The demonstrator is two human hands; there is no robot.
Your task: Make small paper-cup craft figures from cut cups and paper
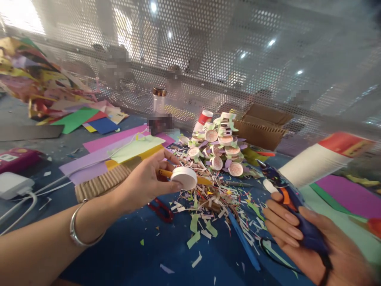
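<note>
My left hand (pixel 145 180) pinches a small white round disc (pixel 184 177) between thumb and fingers, held above the blue table. A silver bangle (pixel 77 230) circles that wrist. My right hand (pixel 306 238) grips a dark blue glue gun (pixel 293 206) with an orange trigger, its nozzle pointing up and left toward the disc. A gap separates nozzle and disc. Behind the disc lies an orange stick (pixel 204 180).
A heap of finished round paper pieces (pixel 222 149) stands mid-table amid paper scraps (pixel 214 198). A white glue bottle with red cap (pixel 321 159) lies right. Red scissors (pixel 162 208), coloured paper sheets (pixel 119 149), corrugated cardboard (pixel 262 127), a jar (pixel 159 99) and a white charger (pixel 13 184) surround them.
</note>
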